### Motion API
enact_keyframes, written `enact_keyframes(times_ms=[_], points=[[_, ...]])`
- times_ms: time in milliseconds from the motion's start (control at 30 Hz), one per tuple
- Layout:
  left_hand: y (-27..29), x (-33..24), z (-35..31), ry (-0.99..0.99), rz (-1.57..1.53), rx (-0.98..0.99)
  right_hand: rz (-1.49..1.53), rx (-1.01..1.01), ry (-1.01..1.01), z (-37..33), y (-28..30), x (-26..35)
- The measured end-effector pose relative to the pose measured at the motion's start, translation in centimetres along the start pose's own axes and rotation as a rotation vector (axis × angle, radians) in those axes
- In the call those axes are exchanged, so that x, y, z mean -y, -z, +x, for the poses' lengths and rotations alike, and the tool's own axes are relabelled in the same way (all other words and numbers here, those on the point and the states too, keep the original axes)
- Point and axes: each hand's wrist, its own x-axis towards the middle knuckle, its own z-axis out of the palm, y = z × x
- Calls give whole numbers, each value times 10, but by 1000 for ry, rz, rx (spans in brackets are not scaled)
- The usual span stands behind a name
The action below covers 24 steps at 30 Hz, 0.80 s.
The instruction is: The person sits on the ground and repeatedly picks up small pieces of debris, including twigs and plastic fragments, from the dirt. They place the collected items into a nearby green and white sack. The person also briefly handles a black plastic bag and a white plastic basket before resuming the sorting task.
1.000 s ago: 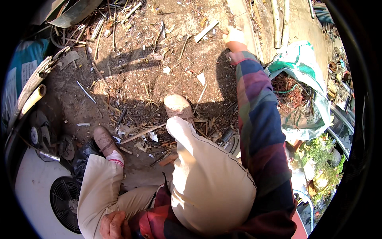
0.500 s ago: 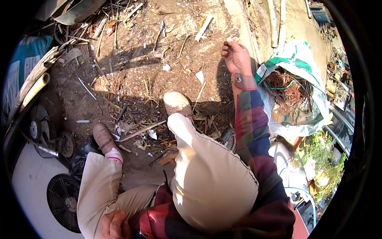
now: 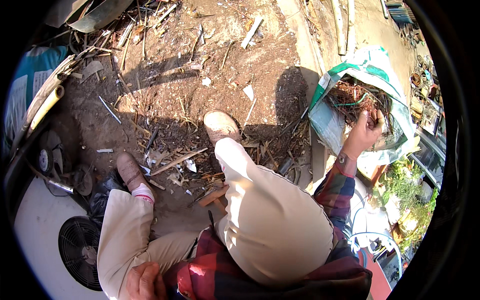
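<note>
A white-and-green woven sack (image 3: 320,122) stands at my right, its mouth open around a tangle of thin reddish-brown wire (image 3: 352,95) with a green strand across it. My right hand (image 3: 364,134) is over the near right part of the sack's mouth, in front of the tangle. Its fingers are curled in toward the thumb; whatever may be between the fingertips is too small to make out. My left hand (image 3: 145,281) lies low against my trousers at the lower edge. Its fingers are bent and close together, and what they may hold is hidden.
At the lower left is a pale metal casing (image 3: 37,225) with a black round fan grille (image 3: 80,252). Bamboo poles (image 3: 45,107) lean at the left. Wood scraps, including a pale strip (image 3: 252,31), litter the dirt. Green plants (image 3: 417,202) grow beyond the sack.
My right hand has come from above the dirt, toward me and rightward, to the sack's mouth. It was pinching something small and pale. My left hand has hardly moved.
</note>
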Motion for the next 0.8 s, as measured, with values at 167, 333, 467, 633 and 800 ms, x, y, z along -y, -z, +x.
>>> enact_keyframes(times_ms=[167,333,467,633,800], points=[[-2,-2,4,14,-28,10,-23,572,330,-70,-107,59],[0,2,12,-8,-17,50,-264,744,423,-79,-195,0],[2,6,12,23,-31,66,-466,772,501,-70,-234,-30],[5,13,15,13,-50,76,-608,827,560,-63,-246,-53],[8,15,17,22,-60,89,-764,972,495,-65,-244,-47]])
